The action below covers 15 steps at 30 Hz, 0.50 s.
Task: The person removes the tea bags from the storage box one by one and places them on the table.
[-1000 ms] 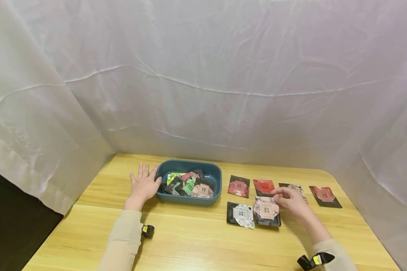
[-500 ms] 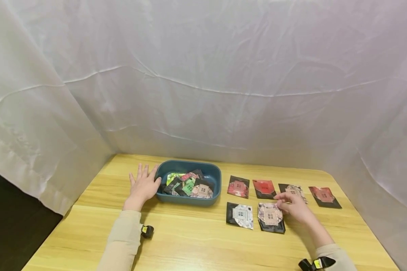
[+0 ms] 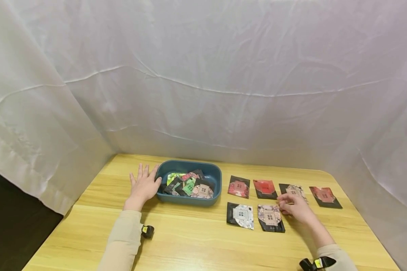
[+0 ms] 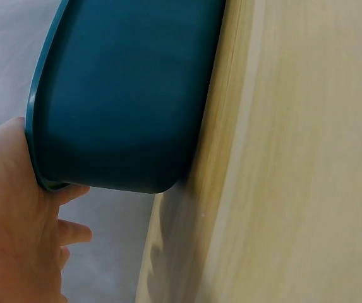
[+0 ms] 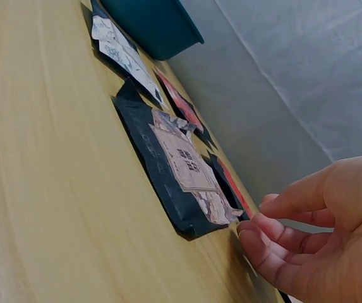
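Observation:
In the head view my left hand (image 3: 144, 187) has its fingers spread at the left end of a blue-green plastic tub (image 3: 190, 201), the thumb at the rim. The left wrist view shows that hand against the rim of the tub (image 4: 124, 95). My right hand (image 3: 296, 209) is beside a black sachet with a pink floral label (image 3: 270, 217), which lies on the table. In the right wrist view, the loosely bent fingertips of the right hand (image 5: 313, 233) are right at the corner of this sachet (image 5: 181, 167), with nothing between them.
Several mixed sachets (image 3: 190, 186) lie in the tub. A back row has red sachets (image 3: 239, 186), including the far-right one (image 3: 325, 195), and a floral one (image 3: 296, 191) partly behind my right hand. A silver-white sachet (image 3: 240, 214) lies in front. A pale curtain (image 3: 203, 113) hangs behind.
The pink floral sachet has shifted right and now lies straighter beside the silver-white one. My right hand has moved slightly right, off its corner. The left hand and tub have stayed put.

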Available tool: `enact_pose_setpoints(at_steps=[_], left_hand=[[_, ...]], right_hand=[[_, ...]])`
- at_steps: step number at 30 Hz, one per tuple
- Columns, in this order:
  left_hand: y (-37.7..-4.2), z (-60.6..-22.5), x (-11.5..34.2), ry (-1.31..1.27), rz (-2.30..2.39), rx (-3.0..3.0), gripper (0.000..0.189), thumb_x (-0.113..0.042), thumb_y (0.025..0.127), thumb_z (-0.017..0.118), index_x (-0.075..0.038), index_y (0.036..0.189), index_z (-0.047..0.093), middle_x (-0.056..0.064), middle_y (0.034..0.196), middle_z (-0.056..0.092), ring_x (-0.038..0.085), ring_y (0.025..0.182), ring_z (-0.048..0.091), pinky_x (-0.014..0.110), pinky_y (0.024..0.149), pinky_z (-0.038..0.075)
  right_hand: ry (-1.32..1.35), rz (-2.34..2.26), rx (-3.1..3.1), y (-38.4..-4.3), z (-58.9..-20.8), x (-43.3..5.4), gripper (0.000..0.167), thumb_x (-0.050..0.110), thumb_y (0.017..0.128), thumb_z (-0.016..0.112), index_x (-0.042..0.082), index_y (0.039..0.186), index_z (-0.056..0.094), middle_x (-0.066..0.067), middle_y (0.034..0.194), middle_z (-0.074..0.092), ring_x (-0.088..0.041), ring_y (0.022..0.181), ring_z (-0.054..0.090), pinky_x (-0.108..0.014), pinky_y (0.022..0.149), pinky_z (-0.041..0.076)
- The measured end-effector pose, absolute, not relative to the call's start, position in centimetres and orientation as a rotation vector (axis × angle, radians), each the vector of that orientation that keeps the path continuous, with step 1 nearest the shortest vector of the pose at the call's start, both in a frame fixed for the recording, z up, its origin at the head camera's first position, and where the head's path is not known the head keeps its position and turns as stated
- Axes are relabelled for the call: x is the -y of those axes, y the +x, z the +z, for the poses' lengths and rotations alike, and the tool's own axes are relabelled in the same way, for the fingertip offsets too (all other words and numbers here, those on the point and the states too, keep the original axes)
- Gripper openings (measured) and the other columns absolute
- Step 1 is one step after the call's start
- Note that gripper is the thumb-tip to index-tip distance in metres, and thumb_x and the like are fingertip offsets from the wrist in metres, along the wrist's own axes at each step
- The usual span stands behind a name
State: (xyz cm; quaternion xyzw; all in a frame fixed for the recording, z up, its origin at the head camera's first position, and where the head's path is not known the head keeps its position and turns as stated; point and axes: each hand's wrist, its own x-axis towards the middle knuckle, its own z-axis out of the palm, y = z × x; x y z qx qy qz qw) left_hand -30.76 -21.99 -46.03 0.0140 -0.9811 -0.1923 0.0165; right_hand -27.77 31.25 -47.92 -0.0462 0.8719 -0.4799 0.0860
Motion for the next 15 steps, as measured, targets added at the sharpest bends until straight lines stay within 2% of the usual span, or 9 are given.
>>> enact_pose_setpoints(at_steps=[3, 9, 15], left_hand=[[-30.8, -46.1, 22.0, 0.044, -0.603, 3.050, 0.060, -0.039, 0.102, 0.036, -0.021, 0.157, 0.020, 0.023, 0.163, 0.008, 0.040, 0.151, -0.013, 0.071, 0.112, -0.013], [-30.8, -46.1, 22.0, 0.045, -0.601, 3.050, 0.060, -0.039, 0.102, 0.036, -0.021, 0.157, 0.019, 0.023, 0.163, 0.008, 0.040, 0.151, -0.013, 0.072, 0.112, -0.013], [-30.8, -46.1, 22.0, 0.041, -0.583, 3.048, 0.060, -0.040, 0.102, 0.036, -0.021, 0.157, 0.021, 0.024, 0.162, 0.009, 0.041, 0.151, -0.009, 0.072, 0.112, -0.011]], right_hand=[[-0.141, -1.426, -2.608, -27.8, -47.8, -31.4, 0.027, -0.002, 0.095, 0.053, -0.016, 0.118, 0.053, -0.032, 0.112, 0.062, -0.020, 0.088, 0.065, -0.030, 0.074, 0.060], [-0.162, -1.381, -2.659, -28.0, -47.3, -31.4, 0.030, 0.004, 0.095, 0.056, -0.011, 0.121, 0.055, -0.024, 0.103, 0.066, -0.017, 0.080, 0.062, -0.028, 0.068, 0.056], [-0.153, -1.362, -2.672, -28.3, -46.4, -30.6, 0.033, 0.014, 0.098, 0.057, -0.006, 0.124, 0.055, -0.022, 0.108, 0.064, -0.020, 0.090, 0.064, -0.032, 0.077, 0.058]])
